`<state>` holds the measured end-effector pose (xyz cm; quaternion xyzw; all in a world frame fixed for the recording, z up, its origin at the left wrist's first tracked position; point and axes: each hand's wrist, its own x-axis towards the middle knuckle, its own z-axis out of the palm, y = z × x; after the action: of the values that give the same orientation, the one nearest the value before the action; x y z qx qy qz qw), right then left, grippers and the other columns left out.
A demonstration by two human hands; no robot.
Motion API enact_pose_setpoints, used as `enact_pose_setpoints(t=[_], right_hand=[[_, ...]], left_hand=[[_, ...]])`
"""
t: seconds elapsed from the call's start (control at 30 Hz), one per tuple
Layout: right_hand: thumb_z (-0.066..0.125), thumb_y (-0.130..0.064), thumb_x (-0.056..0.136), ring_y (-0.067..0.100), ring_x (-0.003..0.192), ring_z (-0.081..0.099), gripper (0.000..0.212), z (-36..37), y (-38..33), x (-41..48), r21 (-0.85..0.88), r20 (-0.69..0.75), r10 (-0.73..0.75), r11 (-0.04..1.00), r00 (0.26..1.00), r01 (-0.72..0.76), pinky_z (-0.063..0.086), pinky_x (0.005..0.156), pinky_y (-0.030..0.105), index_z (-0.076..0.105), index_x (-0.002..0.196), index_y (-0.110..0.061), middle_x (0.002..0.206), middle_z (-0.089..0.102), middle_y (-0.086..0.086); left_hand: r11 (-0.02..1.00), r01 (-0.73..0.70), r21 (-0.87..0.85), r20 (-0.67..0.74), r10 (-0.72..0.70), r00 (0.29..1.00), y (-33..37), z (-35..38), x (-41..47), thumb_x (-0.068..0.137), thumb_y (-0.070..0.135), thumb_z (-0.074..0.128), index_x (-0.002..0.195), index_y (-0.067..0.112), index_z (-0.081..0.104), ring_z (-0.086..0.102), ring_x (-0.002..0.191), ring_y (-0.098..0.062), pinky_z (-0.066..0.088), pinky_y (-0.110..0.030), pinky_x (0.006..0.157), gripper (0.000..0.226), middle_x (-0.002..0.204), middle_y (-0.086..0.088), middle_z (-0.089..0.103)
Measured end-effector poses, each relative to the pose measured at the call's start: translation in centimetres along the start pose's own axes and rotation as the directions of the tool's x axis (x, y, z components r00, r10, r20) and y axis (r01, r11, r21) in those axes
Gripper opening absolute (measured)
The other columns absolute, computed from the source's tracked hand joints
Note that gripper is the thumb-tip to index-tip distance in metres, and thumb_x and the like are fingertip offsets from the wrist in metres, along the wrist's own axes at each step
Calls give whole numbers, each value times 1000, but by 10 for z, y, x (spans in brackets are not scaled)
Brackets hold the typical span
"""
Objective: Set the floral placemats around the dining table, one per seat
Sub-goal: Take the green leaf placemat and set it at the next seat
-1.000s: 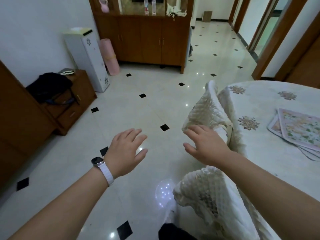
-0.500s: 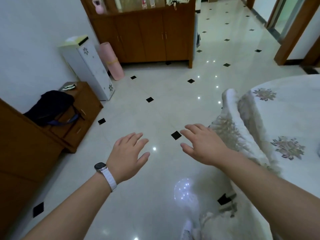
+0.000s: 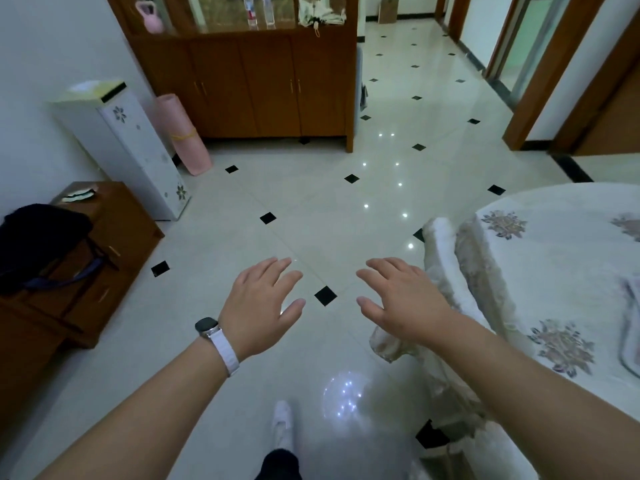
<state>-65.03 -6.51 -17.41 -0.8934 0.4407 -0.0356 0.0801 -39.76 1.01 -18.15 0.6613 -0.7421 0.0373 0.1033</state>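
While both hands hover palm-down over the tiled floor [image 3: 311, 209], fingers spread and empty: left hand [image 3: 259, 306] with a white-strapped watch [image 3: 211, 332], right hand [image 3: 405, 303] above a quilted chair cover [image 3: 446, 271]. Right of the fingers, the dining table [image 3: 561, 271]; a placemat [image 3: 632, 327] barely shows at the frame's edge.
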Motion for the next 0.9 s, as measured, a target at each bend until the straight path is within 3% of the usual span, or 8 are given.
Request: enact_pose_setpoints(t=[0.17,0.33,0.57,0.9], right_hand=[[19,-58,85,21,138,33,68,0,26,50,-17,11,99,995,995,-99,31,109,40,44,140,-26,150,41,-1],[39,-51,95,20,139,31,53,-7,54,116,-50,-22,231,972,973,-231,30,110,40,43,141,-26,151,40,-2],[40,-51,94,20,136,33,52,-24,62,210,-56,-69,373,925,925,-377,31,107,40,45,140,-26,149,42,-2],[41,-51,95,18,137,34,53,-32,97,255,-76,-64,548,830,834,-552,32,110,39,43,141,-26,149,42,-3]], left_hand=[[996,-53,-66,16,54,998,-32,25,71,86,49,42,121,20,61,47,127,-29,38,-45,100,49,134,-6,56],[987,-122,-109,-17,121,993,-79,38,164,86,50,41,123,21,59,45,129,-29,37,-46,101,51,136,-5,55],[937,-310,-160,-29,310,950,-129,48,281,86,49,41,123,19,59,46,128,-30,38,-47,100,51,135,-7,55],[849,-448,-280,-17,462,887,-138,75,383,88,50,40,124,17,59,46,128,-31,38,-49,100,52,135,-8,55]])
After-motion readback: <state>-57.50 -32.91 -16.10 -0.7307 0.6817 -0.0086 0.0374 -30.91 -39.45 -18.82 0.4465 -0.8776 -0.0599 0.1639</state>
